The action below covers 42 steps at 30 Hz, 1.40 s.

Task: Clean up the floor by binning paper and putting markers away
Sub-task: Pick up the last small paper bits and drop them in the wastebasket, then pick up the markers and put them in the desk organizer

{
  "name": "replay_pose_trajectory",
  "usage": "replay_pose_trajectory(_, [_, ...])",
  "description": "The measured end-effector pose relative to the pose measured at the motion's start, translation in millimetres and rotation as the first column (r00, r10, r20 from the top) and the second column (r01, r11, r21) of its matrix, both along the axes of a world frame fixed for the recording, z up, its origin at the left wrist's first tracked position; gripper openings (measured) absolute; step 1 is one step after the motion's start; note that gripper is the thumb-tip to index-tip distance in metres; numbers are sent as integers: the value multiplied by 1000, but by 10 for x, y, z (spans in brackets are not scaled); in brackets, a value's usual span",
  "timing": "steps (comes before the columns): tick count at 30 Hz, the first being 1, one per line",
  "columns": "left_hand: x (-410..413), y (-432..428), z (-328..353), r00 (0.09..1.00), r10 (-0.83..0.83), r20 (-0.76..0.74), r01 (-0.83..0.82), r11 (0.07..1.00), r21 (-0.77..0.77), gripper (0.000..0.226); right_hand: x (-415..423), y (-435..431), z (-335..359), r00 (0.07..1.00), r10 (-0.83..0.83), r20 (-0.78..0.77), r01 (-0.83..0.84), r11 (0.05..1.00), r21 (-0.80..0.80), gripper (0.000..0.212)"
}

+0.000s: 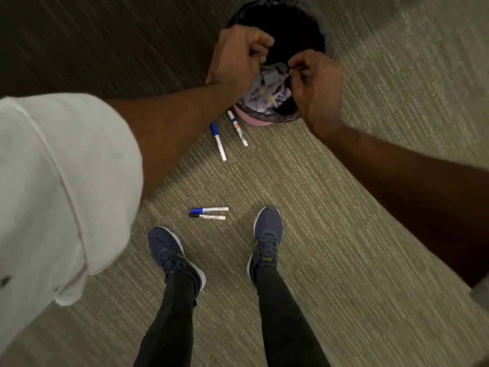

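A pink bin (254, 120) lined with a black bag stands on the carpet ahead of me. Crumpled pale paper (270, 86) sits between my hands over the bin's mouth. My left hand (238, 59) curls over the paper's left side, and my right hand (315, 83) pinches its right side. Two blue-capped white markers (218, 142) (237, 128) lie just in front of the bin. Nearer my feet lie a blue-capped marker (210, 209) and a black-capped marker (207, 216), side by side.
My two dark blue shoes (174, 258) (266, 242) stand on the striped beige carpet just behind the nearer markers. A white sleeve (60, 186) fills the left of the view. The carpet is darker at the upper left.
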<state>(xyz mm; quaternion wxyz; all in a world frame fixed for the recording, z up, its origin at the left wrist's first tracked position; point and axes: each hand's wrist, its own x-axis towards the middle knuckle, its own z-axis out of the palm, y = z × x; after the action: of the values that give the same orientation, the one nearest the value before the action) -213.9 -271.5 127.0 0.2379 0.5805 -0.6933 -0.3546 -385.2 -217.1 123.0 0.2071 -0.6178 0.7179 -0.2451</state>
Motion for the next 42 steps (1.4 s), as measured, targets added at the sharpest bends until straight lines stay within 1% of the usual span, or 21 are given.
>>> replay_pose_trajectory(3, [-9,15,57,1000,-9,6,9,1000,-9,21,20,45,-5,1000,11,-3,-11,1000,-15,21])
replay_pose_trajectory(5, [19,42,71,1000,19,2,-19,999,-35,26,35,71,-33,1000,15,-12,-15,1000,-8,17])
replay_pose_trajectory(7, [76,98,54,1000,23,-12,-23,999,-43,27,58,115,-82,999,21,-27,-21,1000,3,19])
replay_pose_trajectory(10, [227,237,-32,1000,27,-10,-27,1000,3,39,157,274,-121,998,47,-52,-46,999,20,24])
replay_pose_trajectory(12, [394,373,-129,1000,22,23,-22,999,28,49,272,431,-124,988,138,-72,-135,990,38,27])
replay_pose_trajectory(15, [735,602,-289,995,7,96,-13,998,59,53,484,706,-194,933,350,-82,-345,936,64,29])
replay_pose_trajectory(17, [1003,762,-411,991,11,136,-26,994,105,52,628,876,-331,915,396,-72,-390,917,84,28])
replay_pose_trajectory(21, [1416,1153,-588,968,-36,247,-18,977,214,43,840,1138,-658,930,365,-50,-352,919,176,26])
replay_pose_trajectory(24, [1613,1521,-782,951,-115,288,13,943,333,35,1000,1300,-891,925,375,-57,-349,901,260,23])
replay_pose_trajectory(27, [1687,1909,-1032,936,-202,290,59,899,435,35,1127,1413,-1095,924,377,-58,-345,892,292,22])
replay_pose_trajectory(29, [1680,2192,-1231,942,-202,268,30,846,532,29,1189,1452,-1255,915,391,-95,-343,882,324,23])
replay_pose_trajectory(31, [1649,2450,-1490,946,-112,304,-106,779,618,21,1241,1456,-1426,899,416,-138,-344,865,365,26])
replay_pose_trajectory(32, [1617,2558,-1632,941,-75,331,-174,731,660,28,1259,1441,-1510,898,416,-146,-338,861,379,28])
replay_pose_trajectory(34, [1573,2760,-1898,928,-14,373,-303,557,773,47,1269,1378,-1691,906,397,-148,-316,865,390,30])
replay_pose_trajectory(35, [1545,2861,-1974,929,56,366,-351,444,824,48,1272,1333,-1780,905,393,-163,-303,865,400,31])
replay_pose_trajectory(37, [1477,3038,-2093,910,282,304,-373,238,897,32,1279,1227,-1979,892,405,-200,-300,862,408,36])
replay_pose_trajectory(38, [1440,3103,-2162,886,355,298,-370,154,916,25,1277,1174,-2091,876,429,-220,-309,851,425,42])
replay_pose_trajectory(39, [1401,3152,-2246,871,380,310,-365,80,927,23,1274,1124,-2198,852,460,-248,-318,833,453,52])
replay_pose_trajectory(40, [1359,3179,-2327,863,398,311,-340,2,940,26,1267,1080,-2321,826,491,-276,-322,814,484,62])
replay_pose_trajectory(41, [1314,3198,-2398,854,421,305,-297,-85,951,37,1260,1037,-2433,816,503,-284,-315,800,510,72])
replay_pose_trajectory(42, [1272,3192,-2463,839,452,303,-251,-173,952,49,1260,996,-2548,830,490,-265,-302,795,527,80])
